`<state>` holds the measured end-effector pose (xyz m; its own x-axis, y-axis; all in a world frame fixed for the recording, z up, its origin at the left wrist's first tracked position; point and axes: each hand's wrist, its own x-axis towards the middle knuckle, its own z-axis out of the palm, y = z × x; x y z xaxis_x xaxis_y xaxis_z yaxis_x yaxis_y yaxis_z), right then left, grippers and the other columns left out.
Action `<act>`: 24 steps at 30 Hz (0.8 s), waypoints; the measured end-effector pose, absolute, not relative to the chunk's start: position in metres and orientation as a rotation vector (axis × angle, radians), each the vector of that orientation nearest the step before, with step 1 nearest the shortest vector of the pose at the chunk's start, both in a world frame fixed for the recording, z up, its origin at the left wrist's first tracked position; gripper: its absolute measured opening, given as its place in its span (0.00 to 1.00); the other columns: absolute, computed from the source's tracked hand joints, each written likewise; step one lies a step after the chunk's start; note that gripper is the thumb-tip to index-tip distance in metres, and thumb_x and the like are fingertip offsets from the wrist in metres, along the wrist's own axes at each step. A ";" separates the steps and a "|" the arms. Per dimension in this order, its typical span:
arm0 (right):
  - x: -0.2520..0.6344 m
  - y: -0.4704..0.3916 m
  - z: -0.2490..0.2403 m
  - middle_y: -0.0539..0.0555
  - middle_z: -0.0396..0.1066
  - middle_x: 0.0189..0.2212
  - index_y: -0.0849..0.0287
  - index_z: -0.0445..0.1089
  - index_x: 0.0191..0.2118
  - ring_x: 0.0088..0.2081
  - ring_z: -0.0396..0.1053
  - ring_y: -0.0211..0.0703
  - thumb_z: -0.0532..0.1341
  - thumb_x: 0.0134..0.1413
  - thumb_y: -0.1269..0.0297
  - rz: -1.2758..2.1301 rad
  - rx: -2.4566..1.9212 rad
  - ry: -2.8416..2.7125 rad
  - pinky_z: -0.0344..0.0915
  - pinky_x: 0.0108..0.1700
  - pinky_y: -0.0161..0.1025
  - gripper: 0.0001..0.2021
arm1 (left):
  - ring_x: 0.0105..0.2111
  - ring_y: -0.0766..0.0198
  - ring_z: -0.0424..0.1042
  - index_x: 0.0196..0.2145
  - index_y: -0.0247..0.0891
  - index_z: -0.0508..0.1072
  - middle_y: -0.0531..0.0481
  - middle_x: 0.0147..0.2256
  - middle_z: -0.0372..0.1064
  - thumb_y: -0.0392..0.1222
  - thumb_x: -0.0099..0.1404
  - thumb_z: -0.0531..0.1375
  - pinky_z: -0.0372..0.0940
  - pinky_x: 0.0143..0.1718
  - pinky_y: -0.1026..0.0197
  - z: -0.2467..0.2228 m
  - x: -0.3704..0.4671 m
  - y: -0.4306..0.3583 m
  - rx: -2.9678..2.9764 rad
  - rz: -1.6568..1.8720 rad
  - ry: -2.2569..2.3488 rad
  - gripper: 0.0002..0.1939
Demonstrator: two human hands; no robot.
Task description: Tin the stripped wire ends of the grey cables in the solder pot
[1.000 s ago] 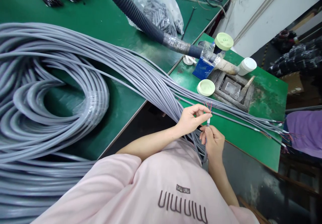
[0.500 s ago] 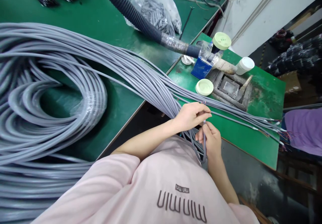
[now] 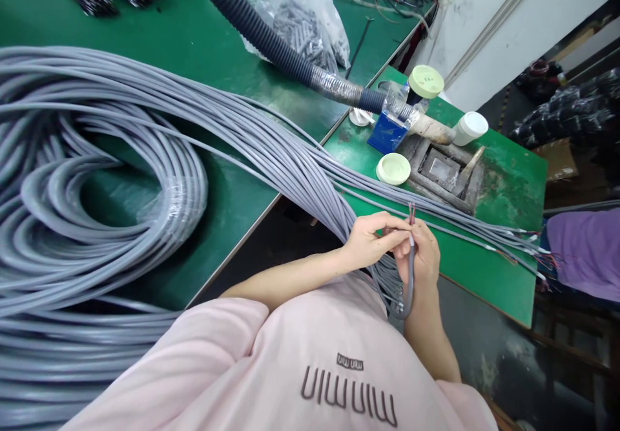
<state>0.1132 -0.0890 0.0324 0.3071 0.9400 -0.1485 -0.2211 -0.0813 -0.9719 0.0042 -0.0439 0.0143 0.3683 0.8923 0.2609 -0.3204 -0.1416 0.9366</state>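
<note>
Gray cable (image 3: 411,269): between a worker's two hands, beside the small green table (image 3: 513,292), its thin reddish wires (image 3: 412,210) pointing away from the chest.
Left hand (image 3: 371,240): thumb and fingers pinched together at the base of the wires.
Right hand (image 3: 423,253): fingers curled around the cable, just below its end.
Workshop: a large green table (image 3: 145,14) meets the small one; a white panel (image 3: 465,50) stands behind, with a purple-clad person (image 3: 584,253) at far right.
On the large table: a coiled bundle of gray cables (image 3: 184,205), too many to count; one clear bag (image 3: 310,21) of gray pieces.
On the small table: one blue box (image 3: 387,132), one white tub (image 3: 471,127), two pale-green round lids or dishes (image 3: 393,169), one grimy frame (image 3: 436,192).
Overhead: one black ribbed hose (image 3: 252,24).
Lettering: the pink shirt (image 3: 339,327) appears to read "min min" on a small patch and "minmin" in larger type, both inverted; marks on one pale-green top are illegible.
</note>
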 end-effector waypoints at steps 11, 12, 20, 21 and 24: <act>0.127 -0.064 0.040 0.43 0.61 0.13 0.58 0.66 0.27 0.17 0.58 0.33 0.64 0.52 0.62 0.940 -1.251 -0.817 0.56 0.22 0.33 0.08 | 0.24 0.72 0.67 0.41 0.34 0.69 0.55 0.24 0.68 0.48 0.59 0.66 0.63 0.28 0.68 0.006 0.013 -0.033 0.940 1.082 0.501 0.18; 0.132 -0.057 0.041 0.43 0.61 0.13 0.58 0.66 0.27 0.17 0.58 0.33 0.64 0.53 0.62 0.906 -1.280 -0.866 0.56 0.22 0.33 0.09 | 0.24 0.73 0.66 0.43 0.34 0.69 0.55 0.24 0.66 0.48 0.59 0.66 0.62 0.28 0.68 0.003 0.010 -0.029 0.975 1.099 0.532 0.19; 0.168 0.017 0.050 0.44 0.64 0.13 0.59 0.66 0.26 0.15 0.57 0.33 0.63 0.49 0.62 0.631 -1.549 -1.261 0.54 0.21 0.33 0.08 | 0.28 0.68 0.67 0.43 0.35 0.74 0.49 0.29 0.71 0.44 0.65 0.59 0.64 0.34 0.64 -0.015 -0.009 -0.004 1.726 1.225 0.668 0.12; 0.170 0.025 0.049 0.45 0.64 0.13 0.59 0.67 0.26 0.15 0.58 0.33 0.63 0.49 0.62 0.600 -1.583 -1.310 0.54 0.21 0.33 0.07 | 0.28 0.67 0.68 0.42 0.36 0.74 0.49 0.29 0.72 0.44 0.65 0.58 0.64 0.35 0.63 -0.017 -0.009 -0.003 1.807 1.211 0.651 0.12; 0.174 0.043 0.045 0.45 0.64 0.13 0.59 0.67 0.25 0.15 0.58 0.35 0.61 0.48 0.63 0.547 -1.679 -1.440 0.54 0.22 0.34 0.07 | 0.29 0.65 0.69 0.42 0.37 0.74 0.48 0.29 0.73 0.44 0.66 0.56 0.63 0.36 0.61 -0.022 -0.006 -0.003 1.986 1.164 0.609 0.11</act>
<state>0.1737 0.0433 0.0452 0.2463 0.9508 0.1881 0.5860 0.0085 -0.8103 -0.0065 -0.0025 -0.0225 0.4756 0.7045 0.5268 0.0309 -0.6118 0.7904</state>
